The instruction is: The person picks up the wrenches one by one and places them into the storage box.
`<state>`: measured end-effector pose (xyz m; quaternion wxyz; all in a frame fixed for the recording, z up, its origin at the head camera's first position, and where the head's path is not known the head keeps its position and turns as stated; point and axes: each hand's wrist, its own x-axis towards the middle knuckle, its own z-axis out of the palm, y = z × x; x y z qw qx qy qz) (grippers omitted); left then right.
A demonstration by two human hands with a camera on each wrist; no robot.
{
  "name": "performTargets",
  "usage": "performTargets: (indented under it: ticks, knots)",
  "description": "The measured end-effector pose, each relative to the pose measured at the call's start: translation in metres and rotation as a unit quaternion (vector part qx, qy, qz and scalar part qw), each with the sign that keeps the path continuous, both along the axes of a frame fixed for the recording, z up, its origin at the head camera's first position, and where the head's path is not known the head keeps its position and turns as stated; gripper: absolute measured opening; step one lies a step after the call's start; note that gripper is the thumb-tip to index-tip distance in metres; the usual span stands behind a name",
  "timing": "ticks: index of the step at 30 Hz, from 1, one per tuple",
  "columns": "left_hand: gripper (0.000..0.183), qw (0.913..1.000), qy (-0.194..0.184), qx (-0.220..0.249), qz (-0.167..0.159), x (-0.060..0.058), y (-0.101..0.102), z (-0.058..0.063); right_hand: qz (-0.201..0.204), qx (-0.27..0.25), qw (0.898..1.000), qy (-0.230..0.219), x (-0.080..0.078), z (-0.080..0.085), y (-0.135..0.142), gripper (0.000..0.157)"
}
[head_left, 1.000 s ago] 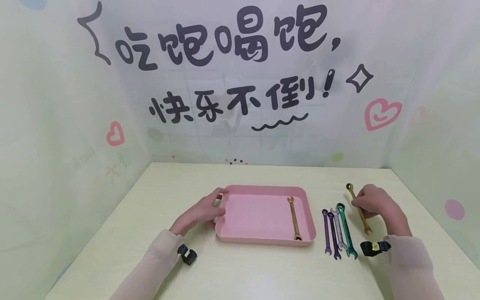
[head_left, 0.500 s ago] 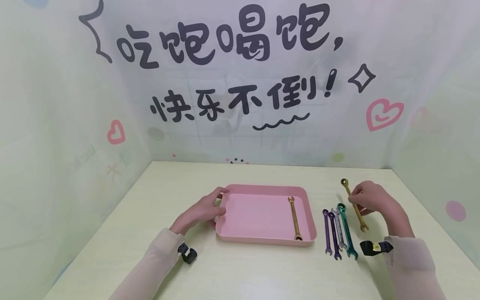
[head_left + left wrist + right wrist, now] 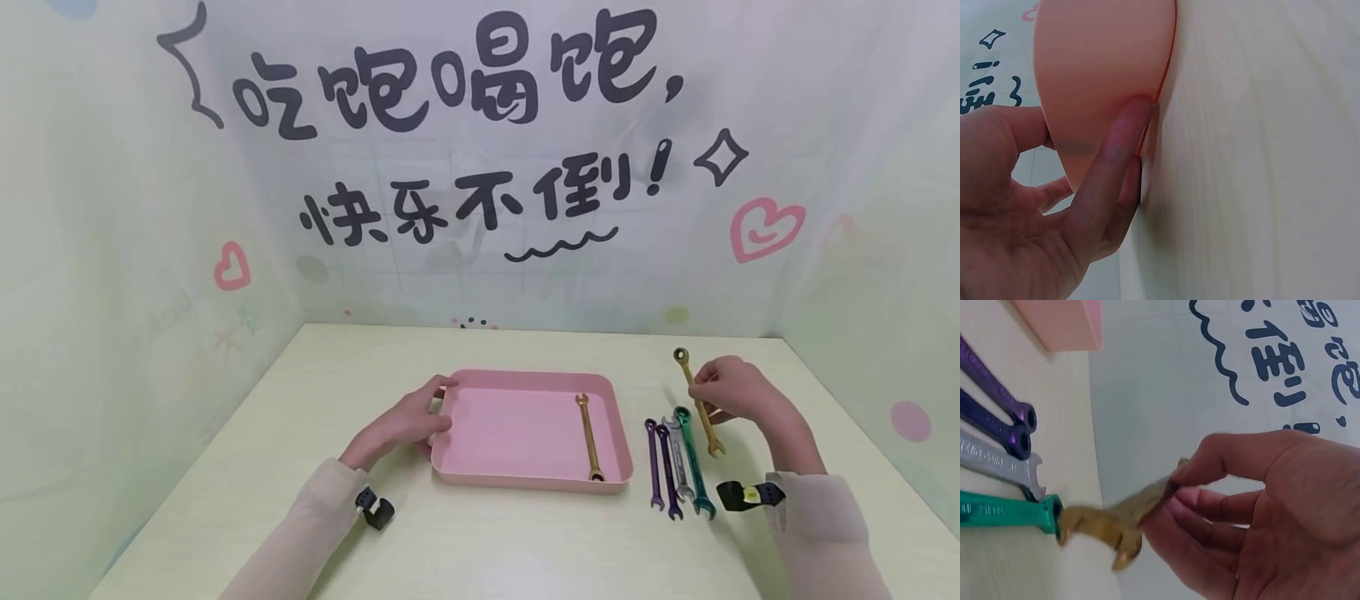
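My right hand pinches a gold ratcheting combination wrench between thumb and fingers. The wrench is raised off the table, ring end pointing away and open end nearest in the right wrist view. At the left, my left hand grips the short side of a pink tray, with fingers against its outer wall in the left wrist view. A second gold wrench lies inside the tray by the right wall. Just left of the held wrench lie a green wrench, a silver wrench and two purple wrenches.
The pale wooden table carries everything. Behind it hangs a printed white curtain, with more curtain along both sides. Each wrist wears a small black camera mount.
My right hand has lifted the gold wrench and moved it left and away, closer to the green wrench. The left hand and the tray have stayed in place.
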<state>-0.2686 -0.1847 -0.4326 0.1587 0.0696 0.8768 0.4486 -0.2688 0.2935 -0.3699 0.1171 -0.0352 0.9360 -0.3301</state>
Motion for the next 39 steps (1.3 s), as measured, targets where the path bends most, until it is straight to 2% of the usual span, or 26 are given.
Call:
performTargets:
  ticks: [6,16,26,33,39]
  knots:
    - [0.071,1.0,0.002,0.003,-0.002,0.0,0.0,0.0,0.031,-0.054,0.998,-0.002,-0.001,0.0,-0.005,0.029]
    - [0.07,1.0,0.002,-0.003,0.0,0.0,0.0,0.0,0.041,-0.11,0.993,-0.005,-0.001,0.001,-0.015,0.029]
    - [0.07,1.0,0.003,-0.006,-0.001,0.0,0.001,0.0,0.058,-0.189,0.98,-0.029,0.001,-0.001,-0.024,0.029]
    - [0.071,1.0,0.007,-0.002,-0.006,0.0,0.001,0.0,0.074,-0.214,0.973,-0.038,-0.001,-0.004,-0.028,0.026]
    - [0.072,1.0,0.007,-0.003,-0.004,-0.001,-0.001,-0.001,0.078,-0.213,0.973,-0.038,-0.001,-0.004,-0.034,0.027]
